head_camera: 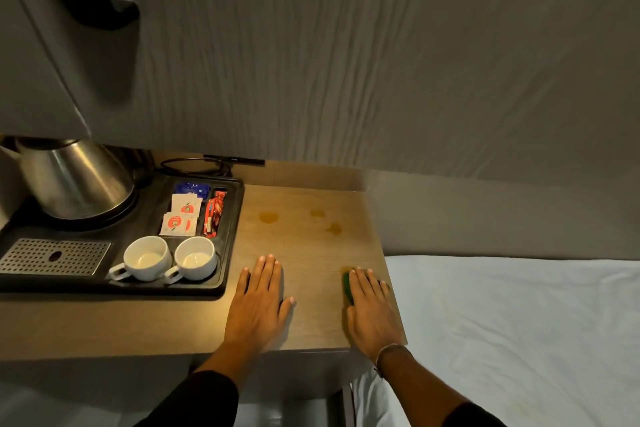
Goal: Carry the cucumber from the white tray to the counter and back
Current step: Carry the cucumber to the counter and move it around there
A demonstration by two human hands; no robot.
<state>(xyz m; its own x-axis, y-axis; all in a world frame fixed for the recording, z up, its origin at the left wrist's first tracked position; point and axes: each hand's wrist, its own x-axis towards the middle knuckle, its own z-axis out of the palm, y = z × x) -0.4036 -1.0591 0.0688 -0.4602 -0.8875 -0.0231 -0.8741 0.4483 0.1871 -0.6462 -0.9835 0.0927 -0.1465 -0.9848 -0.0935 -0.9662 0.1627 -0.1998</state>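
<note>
A small green cucumber lies on the wooden counter close to its right edge. My right hand rests over it with fingers stretched forward, and only the cucumber's left side shows beside the index finger. The thumb is hidden. My left hand lies flat on the counter, palm down and fingers apart, holding nothing, a hand's width left of the cucumber. No white tray is in view.
A black tray on the counter's left holds a steel kettle, two white cups and sachets. A white bed sheet lies right of the counter. A cabinet hangs above the kettle.
</note>
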